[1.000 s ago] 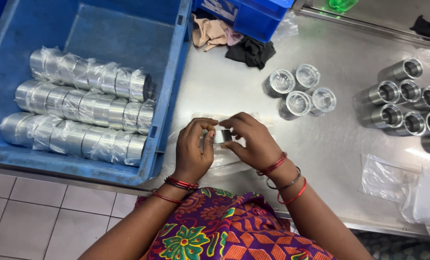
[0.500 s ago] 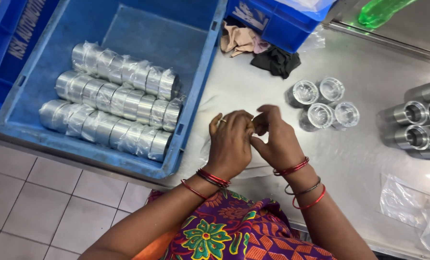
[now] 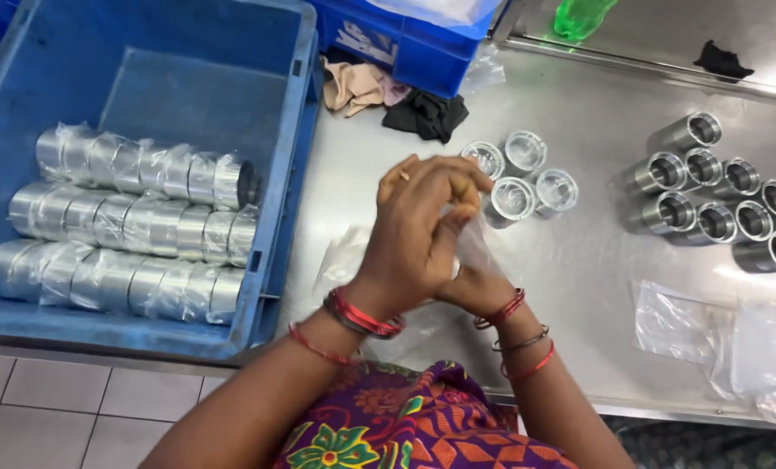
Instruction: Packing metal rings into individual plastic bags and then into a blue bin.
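My left hand (image 3: 414, 227) lies over my right hand (image 3: 477, 291), both closed together above the steel table (image 3: 579, 278). A thin clear plastic bag (image 3: 473, 236) is pinched between them; what is inside it is hidden by my fingers. Just beyond my fingertips stand several plastic-wrapped metal rings (image 3: 522, 178), upright on the table. To my left a blue crate (image 3: 288, 174) holds three rows of wrapped metal cylinders (image 3: 136, 221).
Several bare metal sleeves (image 3: 709, 195) lie at the right. Empty clear bags (image 3: 685, 323) sit near the table's front right edge. A beige cloth (image 3: 358, 85) and a black cloth (image 3: 424, 115) lie by a blue bin (image 3: 405, 43). A green bottle (image 3: 581, 17) stands at the back.
My hands have closed together, the left now covering the right, and sit nearer the wrapped rings. The view has shifted, so the crate and table appear further right.
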